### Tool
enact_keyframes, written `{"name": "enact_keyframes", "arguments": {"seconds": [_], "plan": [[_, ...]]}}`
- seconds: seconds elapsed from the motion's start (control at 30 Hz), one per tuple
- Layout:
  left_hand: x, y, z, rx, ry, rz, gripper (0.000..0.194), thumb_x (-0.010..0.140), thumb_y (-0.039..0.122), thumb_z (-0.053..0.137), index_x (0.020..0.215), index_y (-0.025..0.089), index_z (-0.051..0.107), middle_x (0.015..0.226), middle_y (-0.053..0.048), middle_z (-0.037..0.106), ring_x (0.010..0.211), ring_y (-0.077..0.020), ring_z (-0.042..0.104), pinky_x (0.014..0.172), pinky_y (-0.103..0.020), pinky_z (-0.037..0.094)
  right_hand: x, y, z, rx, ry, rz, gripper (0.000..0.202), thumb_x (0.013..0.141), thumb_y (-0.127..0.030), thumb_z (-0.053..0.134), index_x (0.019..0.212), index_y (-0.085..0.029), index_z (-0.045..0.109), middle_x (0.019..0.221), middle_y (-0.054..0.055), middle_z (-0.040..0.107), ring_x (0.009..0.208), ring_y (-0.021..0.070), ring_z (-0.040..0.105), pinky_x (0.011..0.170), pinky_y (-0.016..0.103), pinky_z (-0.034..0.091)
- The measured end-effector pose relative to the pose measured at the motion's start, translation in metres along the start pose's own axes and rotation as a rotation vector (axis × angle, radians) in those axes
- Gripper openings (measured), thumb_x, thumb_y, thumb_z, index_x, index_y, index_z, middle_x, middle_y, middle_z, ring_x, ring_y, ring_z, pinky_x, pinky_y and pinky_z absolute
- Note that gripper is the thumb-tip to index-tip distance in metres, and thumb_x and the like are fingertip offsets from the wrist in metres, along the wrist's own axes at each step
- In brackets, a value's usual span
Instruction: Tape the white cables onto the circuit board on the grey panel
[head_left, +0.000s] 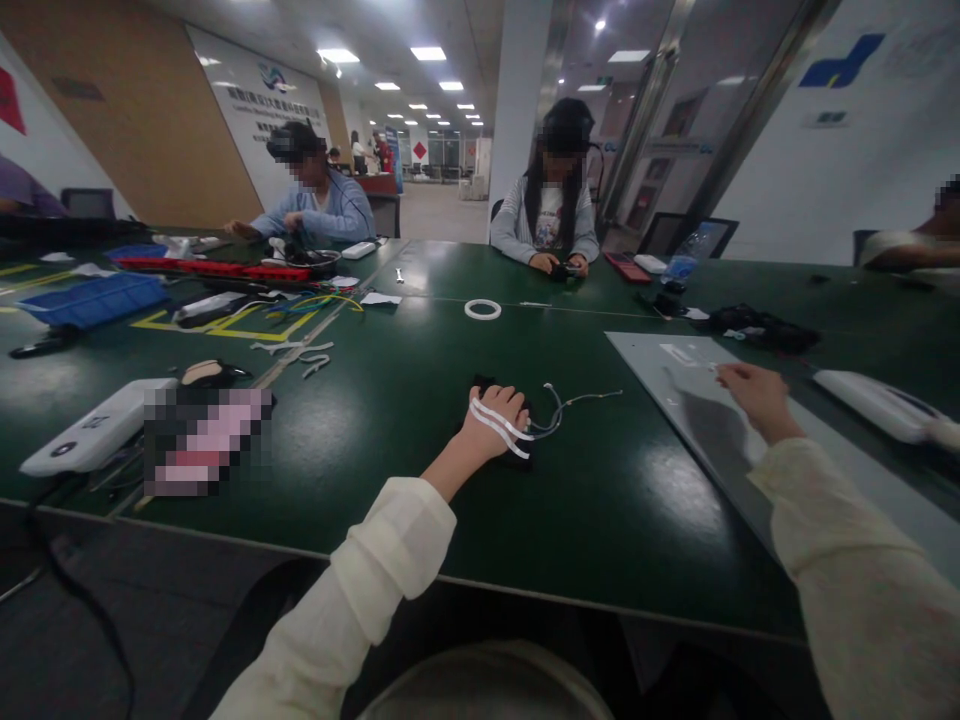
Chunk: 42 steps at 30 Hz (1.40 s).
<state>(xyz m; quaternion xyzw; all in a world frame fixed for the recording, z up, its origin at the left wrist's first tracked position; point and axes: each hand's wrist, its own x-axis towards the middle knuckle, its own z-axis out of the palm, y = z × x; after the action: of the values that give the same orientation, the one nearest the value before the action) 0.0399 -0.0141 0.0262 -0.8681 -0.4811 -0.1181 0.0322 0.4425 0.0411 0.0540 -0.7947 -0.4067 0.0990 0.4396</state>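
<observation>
My left hand (496, 418) lies palm down over a dark black object (519, 462), fingers curled onto it. Most of that object is hidden under the hand. Two narrow white strips (511, 438) run across the back of this hand. A thin grey cable (556, 412) curves out beside the fingers, its end lying to the right on the green table. Farther right, my right hand (756, 398) is over a grey board (694, 425), thumb and fingertips pinched together. A small whitish bit shows at the fingertips, too small to name. Near it, a pale rectangular piece (686, 354) lies on the board.
A white tape roll (482, 310) lies on the green table (390, 430) ahead. To the left are a blue tray (94, 300), a white device (97, 425) and twisted white pieces (296, 352). A white case (870, 405) stands right. Two people sit opposite.
</observation>
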Motion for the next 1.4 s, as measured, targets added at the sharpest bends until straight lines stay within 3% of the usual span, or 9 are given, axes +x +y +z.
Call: {"name": "enact_keyframes", "arguments": {"seconds": [0.13, 0.3, 0.43, 0.57, 0.73, 1.0, 1.17, 1.3, 1.4], "plan": [[0.0, 0.0, 0.001, -0.009, -0.009, -0.003, 0.041, 0.095, 0.037, 0.028, 0.122, 0.017, 0.05, 0.128, -0.01, 0.053, 0.117, -0.0251, 0.048, 0.096, -0.048, 0.036, -0.047, -0.046, 0.027, 0.173, -0.229, -0.094, 0.013, 0.077, -0.028, 0.059, 0.08, -0.017, 0.065, 0.071, 0.002, 0.06, 0.065, 0.0111, 0.054, 0.068, 0.026, 0.041], [-0.001, 0.001, 0.003, 0.012, 0.049, -0.006, 0.036, 0.094, 0.035, 0.029, 0.115, 0.019, 0.054, 0.12, -0.01, 0.057, 0.11, -0.0246, 0.051, 0.092, -0.046, 0.038, -0.17, -0.113, 0.048, 0.583, -0.637, -0.319, 0.038, 0.075, -0.038, 0.063, 0.109, -0.022, 0.062, 0.066, -0.002, 0.056, 0.059, 0.0094, 0.051, 0.057, 0.021, 0.043], [0.0, -0.001, 0.005, 0.008, -0.01, 0.022, 0.035, 0.091, 0.039, 0.036, 0.118, 0.021, 0.052, 0.121, -0.01, 0.056, 0.113, -0.0272, 0.048, 0.094, -0.048, 0.036, -0.255, -0.133, 0.062, 0.642, -0.682, -0.564, 0.034, 0.084, -0.032, 0.053, 0.117, -0.026, 0.06, 0.08, 0.0, 0.061, 0.067, 0.0117, 0.054, 0.064, 0.025, 0.046], [0.001, -0.002, 0.004, 0.032, -0.079, 0.029, 0.038, 0.088, 0.035, 0.045, 0.123, 0.021, 0.048, 0.133, -0.009, 0.048, 0.12, -0.0281, 0.042, 0.098, -0.049, 0.033, -0.283, -0.126, 0.074, 0.436, -0.701, -0.758, 0.03, 0.088, -0.022, 0.044, 0.108, -0.027, 0.067, 0.101, 0.003, 0.064, 0.083, 0.0161, 0.059, 0.075, 0.032, 0.048], [0.0, -0.001, 0.004, 0.031, -0.06, 0.0, 0.035, 0.093, 0.029, 0.034, 0.124, 0.021, 0.049, 0.132, -0.008, 0.049, 0.122, -0.0251, 0.043, 0.101, -0.048, 0.031, -0.282, -0.116, 0.077, 0.211, -0.741, -0.939, 0.039, 0.089, -0.02, 0.043, 0.124, -0.031, 0.055, 0.115, 0.002, 0.062, 0.096, 0.0191, 0.058, 0.085, 0.039, 0.047], [0.002, -0.002, 0.006, 0.023, -0.052, -0.003, 0.034, 0.094, 0.03, 0.031, 0.121, 0.021, 0.05, 0.131, -0.008, 0.05, 0.122, -0.0251, 0.043, 0.1, -0.048, 0.032, -0.292, -0.121, 0.061, -0.217, -0.452, -1.226, 0.037, 0.09, -0.022, 0.04, 0.123, -0.023, 0.056, 0.096, 0.011, 0.058, 0.087, 0.0225, 0.054, 0.076, 0.037, 0.047], [0.0, 0.003, -0.011, -0.022, -0.069, -0.032, 0.034, 0.093, 0.035, 0.033, 0.116, 0.017, 0.052, 0.12, -0.01, 0.057, 0.114, -0.0264, 0.05, 0.098, -0.051, 0.033, -0.218, -0.107, 0.048, -0.229, -0.253, -1.049, 0.037, 0.091, -0.026, 0.036, 0.122, -0.02, 0.055, 0.097, 0.01, 0.056, 0.091, 0.0214, 0.054, 0.08, 0.035, 0.045], [0.0, -0.002, -0.023, -0.083, -0.07, -0.03, 0.039, 0.093, 0.039, 0.031, 0.12, 0.017, 0.05, 0.125, -0.01, 0.055, 0.118, -0.0259, 0.048, 0.102, -0.054, 0.028, -0.132, -0.061, 0.051, -0.494, -0.141, -0.802, 0.042, 0.089, -0.031, 0.039, 0.123, -0.011, 0.053, 0.115, 0.018, 0.054, 0.109, 0.029, 0.048, 0.092, 0.044, 0.039], [-0.004, -0.014, -0.027, -0.143, -0.113, 0.061, 0.051, 0.09, 0.051, 0.034, 0.129, 0.019, 0.042, 0.135, -0.008, 0.047, 0.125, -0.0258, 0.041, 0.105, -0.05, 0.027, -0.1, -0.024, 0.058, -0.69, -0.097, -0.539, 0.048, 0.089, -0.037, 0.039, 0.128, -0.01, 0.047, 0.126, 0.022, 0.047, 0.118, 0.0338, 0.041, 0.092, 0.048, 0.037]]}}
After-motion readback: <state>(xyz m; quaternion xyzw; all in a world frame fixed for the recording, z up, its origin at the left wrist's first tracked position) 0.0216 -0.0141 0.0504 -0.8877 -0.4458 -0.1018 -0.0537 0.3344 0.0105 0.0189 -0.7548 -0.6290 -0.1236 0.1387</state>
